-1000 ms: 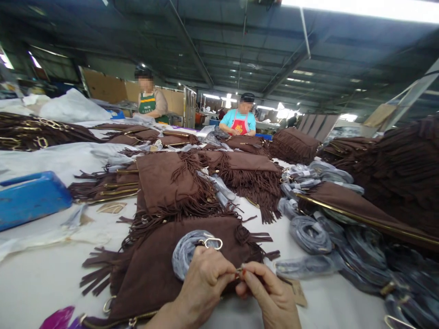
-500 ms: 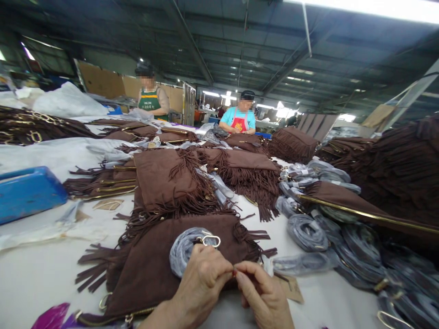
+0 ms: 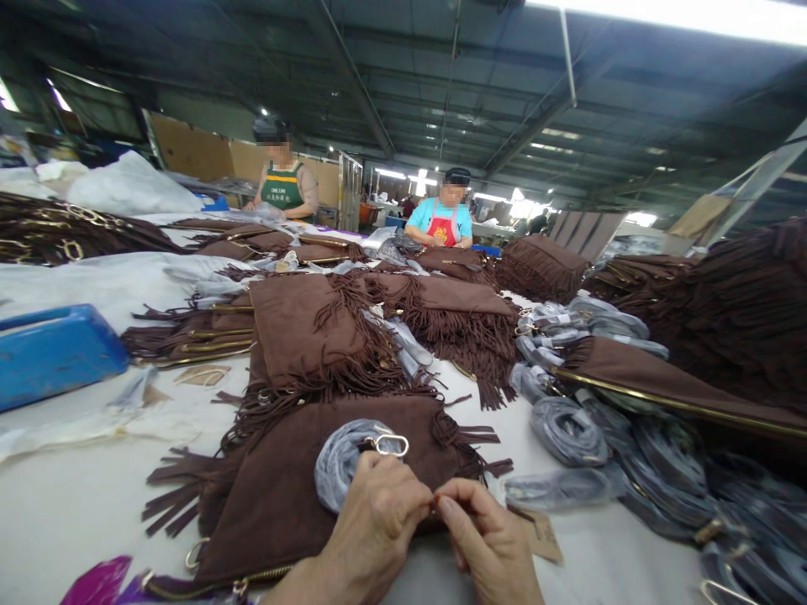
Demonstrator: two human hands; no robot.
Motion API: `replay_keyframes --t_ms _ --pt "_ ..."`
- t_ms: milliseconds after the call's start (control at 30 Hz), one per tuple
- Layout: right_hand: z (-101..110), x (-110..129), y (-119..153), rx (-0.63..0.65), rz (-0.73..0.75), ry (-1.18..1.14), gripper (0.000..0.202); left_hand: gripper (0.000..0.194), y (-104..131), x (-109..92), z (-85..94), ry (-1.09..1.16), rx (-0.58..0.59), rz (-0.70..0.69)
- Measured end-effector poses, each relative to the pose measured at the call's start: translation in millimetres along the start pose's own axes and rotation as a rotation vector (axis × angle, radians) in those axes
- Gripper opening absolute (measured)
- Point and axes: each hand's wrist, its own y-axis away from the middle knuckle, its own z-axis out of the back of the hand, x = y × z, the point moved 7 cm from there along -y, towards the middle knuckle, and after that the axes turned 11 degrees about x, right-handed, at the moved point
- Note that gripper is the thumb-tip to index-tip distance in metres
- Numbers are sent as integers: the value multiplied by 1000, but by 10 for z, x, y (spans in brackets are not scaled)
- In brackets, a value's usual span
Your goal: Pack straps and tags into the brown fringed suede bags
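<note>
My left hand (image 3: 384, 517) and my right hand (image 3: 482, 538) meet fingertip to fingertip over the front edge of a brown fringed bag (image 3: 271, 479). Both are closed in a pinch. A tiny reddish bit shows between the fingertips, too small to name. On the bag, partly behind my left hand, lies a plastic-wrapped coiled strap (image 3: 334, 466) with a gold clasp (image 3: 392, 445). The bag's gold zipper (image 3: 268, 575) runs along its near edge. Right of my right hand lies a brown cardboard tag (image 3: 543, 538), partly covered by the hand.
More brown fringed bags (image 3: 308, 323) lie beyond. Several wrapped strap coils (image 3: 571, 430) are heaped at the right, below a tall bag stack (image 3: 750, 311). A blue bin (image 3: 63, 353) stands at the left. Two co-workers, one in a green apron (image 3: 282, 189), one in a red apron (image 3: 444, 230), stand across the table.
The whole view has shifted slightly. My hands keep nearly the same pinch over the bag's edge, and the bag and strap coil stay put.
</note>
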Motion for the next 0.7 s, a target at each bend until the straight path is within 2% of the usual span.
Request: replay_keyframes --t_ms 133,300,533,700 --pt "-13 12 3 13 34 65 41 26 8 -17 -10 -18 -75 -27" --pt "0 -34 9 28 8 81 39 28 18 -34 -23 -12 -152 -59" --pt "-49 -115 11 97 -15 24 32 31 19 -45 -24 -1 -105 -94" --pt "-77 -180 -25 59 -22 -120 32 25 23 21 -28 50 -32 -16"
